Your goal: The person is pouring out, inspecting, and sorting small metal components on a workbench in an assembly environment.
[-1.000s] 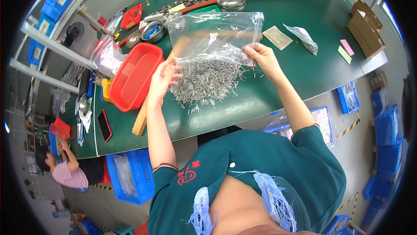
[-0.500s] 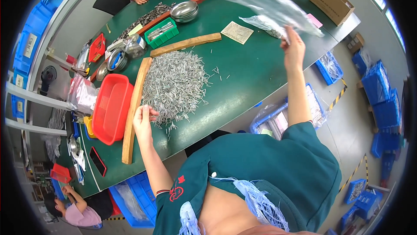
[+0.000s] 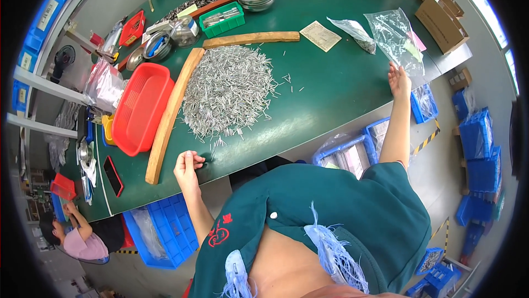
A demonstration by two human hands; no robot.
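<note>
Seen from the head camera, a heap of short, silvery metal pins [image 3: 227, 91] lies on a green table [image 3: 325, 97], roughly round in outline, the pieces shiny and pointing every which way. One wooden strip [image 3: 171, 124] runs along its left side and another [image 3: 250, 38] along its far side; a few loose pins are scattered to the right and toward the near edge. A clear, flat plastic bag [image 3: 388, 33], creased and glossy, lies at the table's right end, beside a smaller bag of grey parts [image 3: 355, 34].

The person's right arm stretches out to that end, its hand [image 3: 400, 81] opened with fingers extended and slightly bent, at the clear bag's near edge; whether they touch it cannot be told. The left hand [image 3: 188, 167], forearm angled up from below, is at the table's near edge, close to the pins, fingers half curled and thumb raised; whether it grips anything cannot be told.
</note>
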